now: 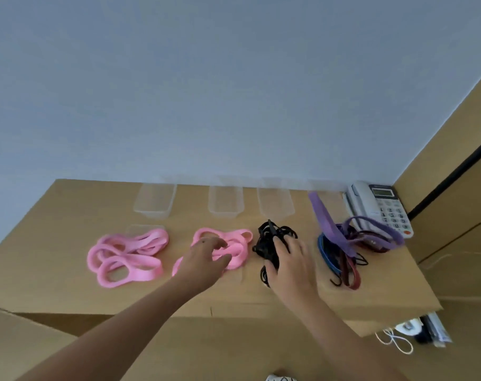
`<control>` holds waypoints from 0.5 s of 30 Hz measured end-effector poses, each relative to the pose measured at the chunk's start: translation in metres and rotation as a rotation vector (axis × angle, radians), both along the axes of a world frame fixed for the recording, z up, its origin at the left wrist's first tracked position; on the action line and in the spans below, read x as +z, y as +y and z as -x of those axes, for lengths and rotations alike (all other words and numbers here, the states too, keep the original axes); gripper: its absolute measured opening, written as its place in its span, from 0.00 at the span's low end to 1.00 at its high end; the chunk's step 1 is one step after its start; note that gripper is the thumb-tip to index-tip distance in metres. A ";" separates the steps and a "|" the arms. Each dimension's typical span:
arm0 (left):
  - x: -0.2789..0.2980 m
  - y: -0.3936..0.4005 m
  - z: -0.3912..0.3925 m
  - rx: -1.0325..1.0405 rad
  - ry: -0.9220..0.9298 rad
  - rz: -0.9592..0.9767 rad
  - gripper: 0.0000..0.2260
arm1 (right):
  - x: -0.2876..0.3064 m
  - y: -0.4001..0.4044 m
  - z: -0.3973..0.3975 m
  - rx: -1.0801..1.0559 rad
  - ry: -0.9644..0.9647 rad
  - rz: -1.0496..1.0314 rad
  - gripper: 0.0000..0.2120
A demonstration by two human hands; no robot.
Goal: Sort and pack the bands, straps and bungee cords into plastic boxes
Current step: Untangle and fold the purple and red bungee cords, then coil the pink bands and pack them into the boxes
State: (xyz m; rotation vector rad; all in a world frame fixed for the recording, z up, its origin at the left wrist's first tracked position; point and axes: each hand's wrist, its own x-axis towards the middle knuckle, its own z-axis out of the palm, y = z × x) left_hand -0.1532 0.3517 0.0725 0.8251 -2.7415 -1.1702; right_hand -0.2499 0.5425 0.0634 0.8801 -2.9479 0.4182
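On the cardboard surface lie two piles of pink bands, one on the left and one in the middle. My left hand hovers over the middle pink pile with fingers spread. My right hand closes on a tangle of black cords. To the right lies a heap of purple, blue and dark red straps. Three clear plastic boxes stand in a row at the back; a fourth behind the purple strap is hard to make out.
A white desk telephone stands at the back right corner, touching the strap heap. A pale wall rises behind the boxes. Cardboard panels stand on the right. White cables lie below the surface's right front edge.
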 end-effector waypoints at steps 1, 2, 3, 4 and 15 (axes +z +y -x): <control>-0.002 -0.014 -0.015 0.008 0.000 0.003 0.16 | -0.003 -0.014 -0.015 0.017 0.001 0.024 0.26; -0.003 -0.028 -0.030 0.026 -0.001 0.004 0.15 | -0.006 -0.027 -0.030 0.033 0.002 0.027 0.26; -0.005 -0.041 -0.046 0.053 -0.005 -0.001 0.16 | -0.008 -0.041 -0.043 0.054 -0.010 0.011 0.27; -0.007 -0.053 -0.060 0.080 -0.006 -0.008 0.16 | -0.010 -0.054 -0.056 0.077 -0.021 -0.004 0.27; -0.029 -0.147 -0.175 0.223 -0.007 -0.050 0.15 | -0.030 -0.166 -0.152 0.306 -0.118 -0.039 0.23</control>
